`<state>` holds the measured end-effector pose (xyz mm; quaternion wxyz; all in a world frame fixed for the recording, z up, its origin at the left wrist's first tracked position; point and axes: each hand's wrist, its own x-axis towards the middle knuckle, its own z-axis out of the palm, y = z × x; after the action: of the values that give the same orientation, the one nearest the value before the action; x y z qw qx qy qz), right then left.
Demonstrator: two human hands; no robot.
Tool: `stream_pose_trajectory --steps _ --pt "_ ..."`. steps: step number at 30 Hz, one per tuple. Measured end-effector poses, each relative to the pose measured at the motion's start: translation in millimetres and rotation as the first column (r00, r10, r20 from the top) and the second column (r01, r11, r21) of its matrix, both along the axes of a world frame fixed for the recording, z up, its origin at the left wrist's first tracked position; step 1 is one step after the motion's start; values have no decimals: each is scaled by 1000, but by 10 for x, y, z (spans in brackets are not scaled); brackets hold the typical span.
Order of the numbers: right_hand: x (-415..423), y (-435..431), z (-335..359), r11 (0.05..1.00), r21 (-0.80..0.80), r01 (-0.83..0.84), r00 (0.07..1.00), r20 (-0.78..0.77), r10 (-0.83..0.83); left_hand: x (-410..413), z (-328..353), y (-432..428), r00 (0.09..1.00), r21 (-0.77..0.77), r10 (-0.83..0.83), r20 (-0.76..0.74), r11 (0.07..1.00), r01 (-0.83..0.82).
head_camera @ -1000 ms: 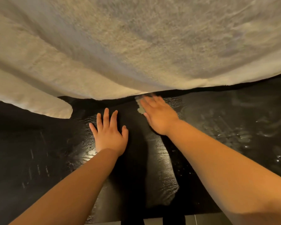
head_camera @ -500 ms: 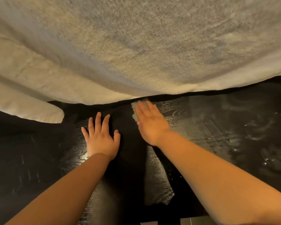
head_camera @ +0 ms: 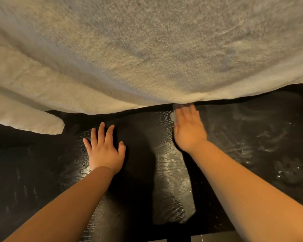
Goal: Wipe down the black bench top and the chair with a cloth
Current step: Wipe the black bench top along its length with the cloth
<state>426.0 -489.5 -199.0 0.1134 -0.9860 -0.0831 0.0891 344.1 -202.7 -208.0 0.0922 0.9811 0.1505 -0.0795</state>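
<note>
Black wood-grain bench top (head_camera: 170, 172), wet streaks showing. Left hand (head_camera: 105, 152) flat on it, fingers straight, slightly spread. Right hand (head_camera: 189, 131), blurred, fingers straight and close together, presses small pale cloth (head_camera: 173, 116) at far edge, under overhanging cream fleece blanket (head_camera: 147, 58).

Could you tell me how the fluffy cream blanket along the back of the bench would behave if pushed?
The cream blanket probably gives way floppily: its edge drapes in soft folds over the bench top. Its thick pile suggests it would likely bunch rather than slide ahead of the right hand.
</note>
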Motion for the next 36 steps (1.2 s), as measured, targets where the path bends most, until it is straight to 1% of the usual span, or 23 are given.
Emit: stream_pose_trajectory --steps 3,5,6,7,11,13,15,16,17,19,21,24,25,26,29,31,32,34,35,36 --pt "-145 253 -62 972 51 -230 973 -20 231 2 10 -5 1000 -3 1 1 1000 -1" --pt "-146 163 -89 947 71 -314 947 -40 318 -4 11 -3 1000 -3 1 1 1000 -1" --pt "-133 53 -96 943 74 -323 944 -42 327 -6 9 0 1000 -1 0 2 1000 0" --pt "-121 -80 -83 951 78 -298 952 -47 302 -7 5 3 1000 1 -2 2 1000 2" --pt "-66 -680 9 996 72 -49 997 -52 53 -1 -1 3 1000 -5 3 11 1000 -3" --pt "-43 -709 2 998 36 44 998 -51 -42 0 -11 6 1000 1 1 7 1000 -1" --pt "-61 -486 10 994 35 103 993 -57 -101 -1 -16 14 1000 0 1 9 1000 -1" --pt "-103 -314 11 995 54 86 995 -55 -83 -2 -19 16 1000 0 0 10 1000 0" --pt "-165 -119 14 997 73 31 998 -54 -27 -3 -19 14 1000 1 -2 11 1000 2" --pt "-327 287 22 987 90 -130 988 -70 137 -4 -11 14 1000 5 -3 8 1000 3" --pt "-483 591 1 960 96 -264 958 -87 272 -9 -3 17 1000 5 -10 1 1000 10" --pt "-514 566 -49 926 79 -370 925 -68 375 -10 2 25 1000 -16 -14 0 1000 14" --pt "-488 435 -55 931 77 -358 930 -63 363 -9 2 29 1000 -21 -14 1 1000 14" --pt "-475 269 -52 950 69 -305 949 -64 309 -7 0 30 1000 -20 -18 2 1000 18" --pt "-477 -300 -21 998 49 -49 997 -51 51 -8 -5 35 1000 -19 -25 7 1000 25" --pt "-478 -494 -9 997 7 78 995 -58 -77 -20 -16 37 1000 -20 -30 7 999 31" --pt "-463 -461 -17 993 -15 121 991 -58 -122 -16 -27 45 999 -17 -31 8 999 31" --pt "-495 -185 21 987 -14 158 986 -57 -159 -14 -36 56 1000 -10 -31 5 999 31" --pt "-561 14 33 991 -5 130 990 -52 -130 -21 -37 55 999 -2 -35 14 999 35" --pt "-662 232 37 998 1 69 996 -48 -69 -21 -36 52 999 4 -41 29 999 41"
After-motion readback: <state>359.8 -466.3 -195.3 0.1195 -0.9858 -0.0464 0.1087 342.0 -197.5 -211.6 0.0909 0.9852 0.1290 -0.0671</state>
